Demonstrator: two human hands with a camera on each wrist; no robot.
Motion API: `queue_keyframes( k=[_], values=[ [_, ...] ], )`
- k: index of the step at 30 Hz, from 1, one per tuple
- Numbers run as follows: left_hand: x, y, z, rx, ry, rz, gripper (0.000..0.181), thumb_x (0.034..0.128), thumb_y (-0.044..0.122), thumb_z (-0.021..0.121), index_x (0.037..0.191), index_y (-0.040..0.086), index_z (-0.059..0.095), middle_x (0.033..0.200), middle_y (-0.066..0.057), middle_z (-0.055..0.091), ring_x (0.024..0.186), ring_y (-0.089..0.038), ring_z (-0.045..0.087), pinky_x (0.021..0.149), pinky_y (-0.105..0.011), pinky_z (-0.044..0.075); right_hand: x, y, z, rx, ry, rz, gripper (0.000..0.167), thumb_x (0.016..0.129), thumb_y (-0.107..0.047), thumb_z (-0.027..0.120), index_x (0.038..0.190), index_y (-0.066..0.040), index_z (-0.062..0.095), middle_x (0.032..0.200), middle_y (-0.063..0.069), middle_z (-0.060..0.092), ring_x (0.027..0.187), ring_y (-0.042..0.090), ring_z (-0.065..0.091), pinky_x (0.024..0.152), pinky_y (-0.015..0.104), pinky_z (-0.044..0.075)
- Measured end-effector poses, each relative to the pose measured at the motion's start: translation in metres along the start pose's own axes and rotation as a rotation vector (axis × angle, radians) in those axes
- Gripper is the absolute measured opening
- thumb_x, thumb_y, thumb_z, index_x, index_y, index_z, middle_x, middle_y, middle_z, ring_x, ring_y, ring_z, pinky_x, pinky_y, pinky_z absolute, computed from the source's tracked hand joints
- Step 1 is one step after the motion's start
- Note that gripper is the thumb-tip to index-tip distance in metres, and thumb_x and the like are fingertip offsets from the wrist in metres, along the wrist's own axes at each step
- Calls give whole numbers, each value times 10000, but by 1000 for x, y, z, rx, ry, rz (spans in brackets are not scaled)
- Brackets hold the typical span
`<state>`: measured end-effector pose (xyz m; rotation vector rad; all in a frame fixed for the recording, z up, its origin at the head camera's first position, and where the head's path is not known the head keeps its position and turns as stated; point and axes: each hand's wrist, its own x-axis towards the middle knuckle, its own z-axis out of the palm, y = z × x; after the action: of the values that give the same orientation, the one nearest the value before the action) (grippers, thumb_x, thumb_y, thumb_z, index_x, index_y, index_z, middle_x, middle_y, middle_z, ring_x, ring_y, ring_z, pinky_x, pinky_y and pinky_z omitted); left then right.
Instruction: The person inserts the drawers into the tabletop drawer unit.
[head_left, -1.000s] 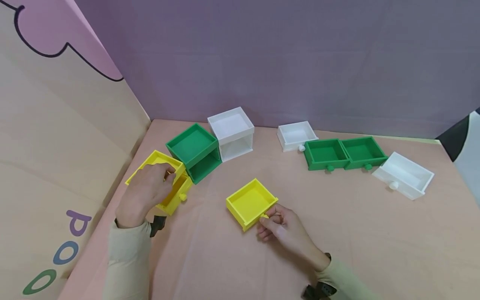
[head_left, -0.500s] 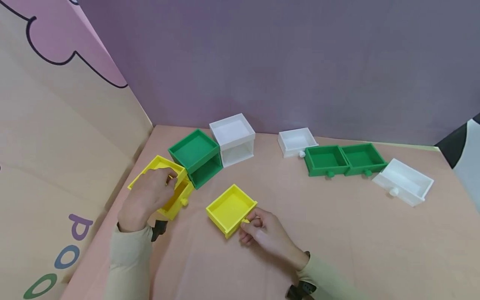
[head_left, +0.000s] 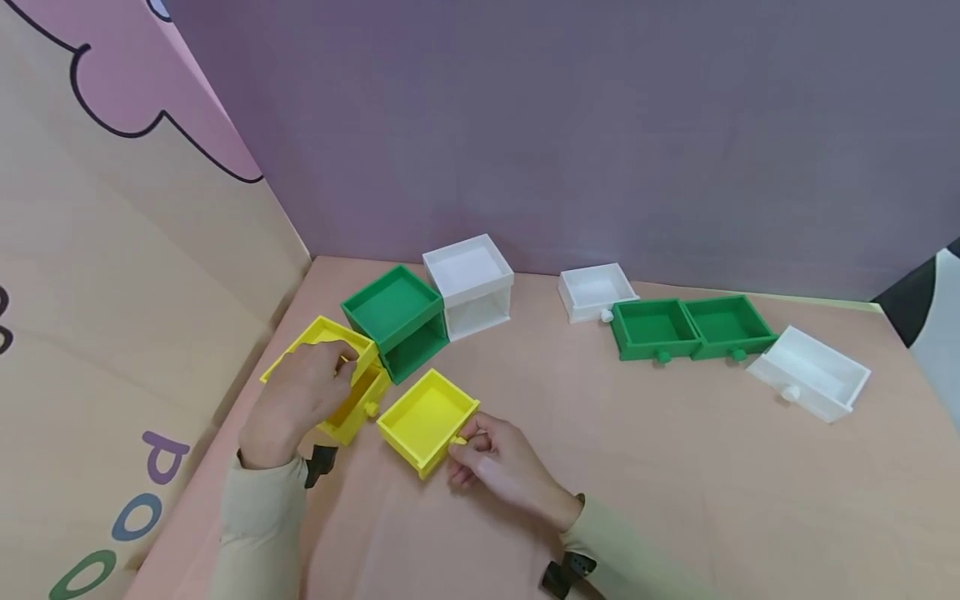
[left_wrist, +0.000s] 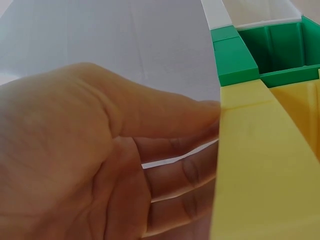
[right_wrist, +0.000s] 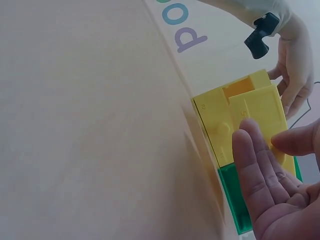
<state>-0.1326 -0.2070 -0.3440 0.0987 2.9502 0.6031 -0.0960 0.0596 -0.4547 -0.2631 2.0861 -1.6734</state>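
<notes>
My left hand point(head_left: 296, 396) grips the upper edge of a yellow cabinet point(left_wrist: 265, 165) at the left of the table. A yellow drawer front with a round knob point(head_left: 372, 408) fills the cabinet's lower part. With thumb and fingers, my right hand point(head_left: 502, 462) pinches the knob of a loose yellow drawer point(head_left: 427, 418). That drawer is open-topped and sits just right of the cabinet's front. In the right wrist view, the drawer point(right_wrist: 260, 112) overlaps the cabinet, so the gap between them cannot be judged. Part of the cabinet's top is hidden under my left hand.
A green cabinet point(head_left: 397, 312) with an open lower bay adjoins the yellow one, and a white cabinet point(head_left: 472, 283) stands beside it. Further right lie a small white drawer point(head_left: 596, 287), two green drawers point(head_left: 652, 325) and another white drawer point(head_left: 813, 371). A purple-grey backdrop point(head_left: 562, 125) rises behind.
My right hand has carried the yellow drawer leftward, close to the yellow cabinet. The left hand stays on the cabinet. The whole head view has shifted slightly.
</notes>
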Motion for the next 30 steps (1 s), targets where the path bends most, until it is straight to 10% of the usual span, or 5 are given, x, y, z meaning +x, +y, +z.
queue_keyframes(
  k=[30],
  values=[
    [0,2,0,4,13,-16,320,1069,151,563,1286,-34,708,1227,-226,743,923,-313,666,824,-456,608,25,-23,33,-47,-48,-46,115,1029,-143,638,1070,-36,624,862,136,774,736,246,758,725,332,653]
  ],
)
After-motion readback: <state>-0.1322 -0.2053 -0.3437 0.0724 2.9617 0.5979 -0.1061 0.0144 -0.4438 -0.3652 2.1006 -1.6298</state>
